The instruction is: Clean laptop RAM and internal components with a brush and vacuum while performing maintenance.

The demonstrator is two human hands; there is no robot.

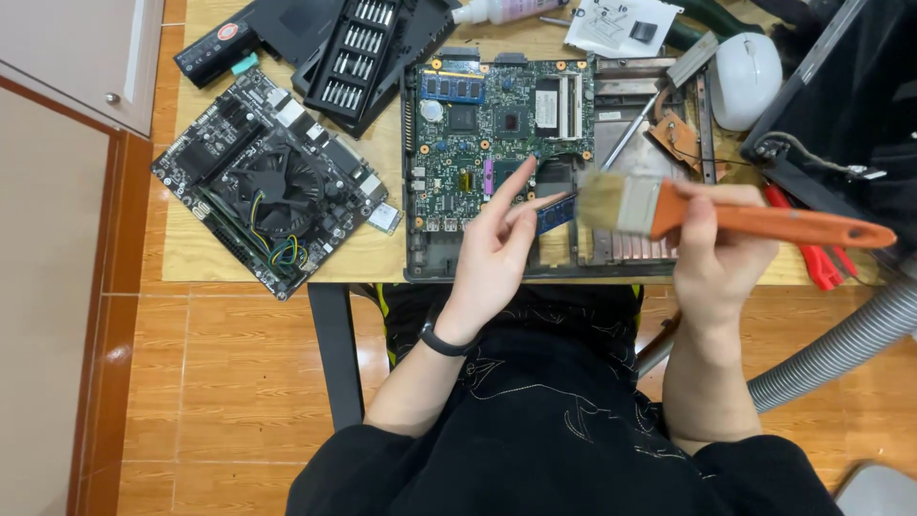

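Note:
My left hand (495,250) pinches a small blue memory module (556,214) between thumb and fingers, just above the front of an opened laptop base. My right hand (718,250) grips an orange-handled paintbrush (735,218), held level with its pale bristles (602,201) pointing left, touching the module's right end. Below both lies the green laptop mainboard (478,134) in its black chassis (430,258), with a copper heatsink (674,136) at the right.
A black desktop mainboard with fan (267,182) lies at the left. A screwdriver bit case (361,53), a battery (215,50), a white mouse (747,76), red-handled pliers (820,260) and a grey hose (841,349) surround the wooden table (191,250).

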